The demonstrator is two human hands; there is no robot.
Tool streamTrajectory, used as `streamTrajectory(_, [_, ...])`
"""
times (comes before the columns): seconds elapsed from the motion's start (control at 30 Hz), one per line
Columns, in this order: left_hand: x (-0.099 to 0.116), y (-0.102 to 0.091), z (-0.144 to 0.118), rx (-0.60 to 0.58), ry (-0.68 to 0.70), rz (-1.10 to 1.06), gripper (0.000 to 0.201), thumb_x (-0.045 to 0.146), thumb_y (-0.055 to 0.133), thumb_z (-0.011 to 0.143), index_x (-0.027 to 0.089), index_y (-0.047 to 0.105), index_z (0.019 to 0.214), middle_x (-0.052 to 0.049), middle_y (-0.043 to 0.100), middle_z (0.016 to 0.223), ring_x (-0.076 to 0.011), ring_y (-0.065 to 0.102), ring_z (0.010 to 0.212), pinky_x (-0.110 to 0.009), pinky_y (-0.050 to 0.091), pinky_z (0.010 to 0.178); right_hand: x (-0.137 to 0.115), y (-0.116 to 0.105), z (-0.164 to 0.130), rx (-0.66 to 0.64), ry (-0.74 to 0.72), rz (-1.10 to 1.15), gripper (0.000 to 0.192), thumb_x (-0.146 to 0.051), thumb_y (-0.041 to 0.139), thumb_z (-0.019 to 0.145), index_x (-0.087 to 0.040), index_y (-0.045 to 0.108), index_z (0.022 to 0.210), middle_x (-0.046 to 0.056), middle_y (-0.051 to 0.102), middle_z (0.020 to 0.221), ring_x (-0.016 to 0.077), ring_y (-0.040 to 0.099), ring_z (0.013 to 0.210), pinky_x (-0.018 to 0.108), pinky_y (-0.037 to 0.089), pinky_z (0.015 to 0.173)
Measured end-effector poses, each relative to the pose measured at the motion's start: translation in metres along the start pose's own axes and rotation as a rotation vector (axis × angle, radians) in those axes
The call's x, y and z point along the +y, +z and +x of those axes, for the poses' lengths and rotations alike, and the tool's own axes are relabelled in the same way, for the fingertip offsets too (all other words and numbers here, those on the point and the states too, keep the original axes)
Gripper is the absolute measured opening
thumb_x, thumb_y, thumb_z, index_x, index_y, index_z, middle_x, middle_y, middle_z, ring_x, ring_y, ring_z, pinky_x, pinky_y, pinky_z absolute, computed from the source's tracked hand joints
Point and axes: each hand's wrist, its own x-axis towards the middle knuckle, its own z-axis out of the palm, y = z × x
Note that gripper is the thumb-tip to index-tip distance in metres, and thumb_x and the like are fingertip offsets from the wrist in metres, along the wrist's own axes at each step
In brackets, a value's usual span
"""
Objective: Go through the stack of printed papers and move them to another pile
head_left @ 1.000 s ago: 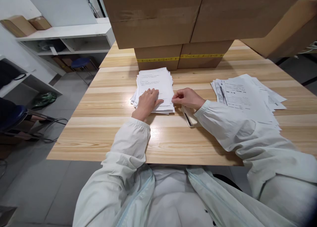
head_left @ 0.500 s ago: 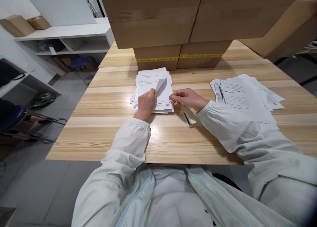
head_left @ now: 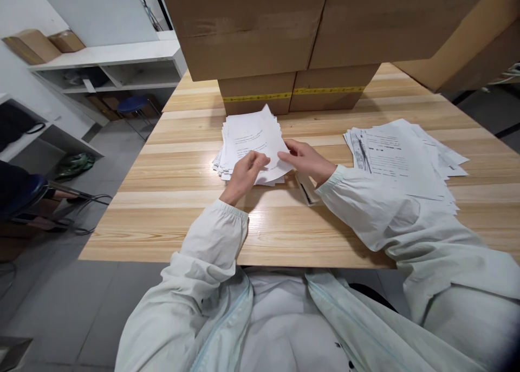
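Note:
A stack of printed paper (head_left: 231, 131) lies on the wooden table, and its top sheet (head_left: 252, 128) sits askew, one corner sticking out at the far end. My left hand (head_left: 246, 173) is curled over the lower part of that sheet, thumb and forefinger together; what lies inside the fingers is hidden. At the sheet's right edge, my right hand (head_left: 307, 160) has its thumb above the paper and its fingers behind the edge. A cream stapler (head_left: 305, 188) lies just below the right hand, partly covered by it.
To the right lies a second, fanned-out pile of printed sheets (head_left: 392, 150). Large cardboard boxes (head_left: 260, 31) are stacked at the table's back. White shelving (head_left: 130, 52) and a blue stool (head_left: 134, 104) stand to the left. Another person's legs show at the far left.
The corner that was folded up in my left hand now lies down, and the top sheet has turned askew. My left hand has shifted slightly right; my right hand has opened wider around the edge.

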Motion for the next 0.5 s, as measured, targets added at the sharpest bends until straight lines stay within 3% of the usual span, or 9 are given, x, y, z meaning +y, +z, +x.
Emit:
streamTrajectory(0.1, [-0.006,-0.007,0.008,0.048,-0.066,-0.237,0.055,0.072,0.055,0.089,0.018,0.064,0.089,-0.01,0.074,0.099,-0.0212,0.07,0.099,-0.037,0.053,0.096,-0.003,0.011,-0.009,-0.13,-0.176,-0.159,0.064,-0.045,0.062,0.089,-0.024,0.051,0.149,0.011,0.054,0.152,0.0312,0.054,0.134,0.047,0.048,0.107])
streamTrajectory(0.2, [-0.009,-0.01,0.011,0.083,-0.092,-0.259,0.058,0.076,0.06,0.082,0.018,0.065,0.086,-0.007,0.072,0.091,-0.0195,0.069,0.091,-0.035,0.053,0.091,-0.001,0.018,-0.014,-0.229,-0.302,-0.264,0.075,-0.047,0.062,0.09,-0.03,0.037,0.158,0.008,0.039,0.164,0.0321,0.039,0.149,0.055,0.033,0.121])
streamTrajectory(0.3, [-0.012,-0.009,0.012,0.108,-0.084,-0.252,0.054,0.072,0.068,0.078,0.018,0.063,0.084,-0.002,0.069,0.086,-0.0161,0.065,0.085,-0.03,0.052,0.084,0.004,0.02,-0.015,-0.267,-0.35,-0.311,0.078,-0.048,0.062,0.09,-0.033,0.032,0.161,0.007,0.033,0.167,0.0315,0.031,0.154,0.057,0.025,0.125])
streamTrajectory(0.5, [-0.012,-0.007,0.013,0.128,-0.074,-0.286,0.044,0.06,0.075,0.08,0.017,0.063,0.08,0.002,0.064,0.076,-0.0121,0.06,0.075,-0.025,0.048,0.075,0.003,0.017,-0.015,-0.275,-0.352,-0.287,0.08,-0.047,0.064,0.089,-0.03,0.032,0.161,0.008,0.034,0.167,0.0308,0.033,0.153,0.053,0.027,0.125])
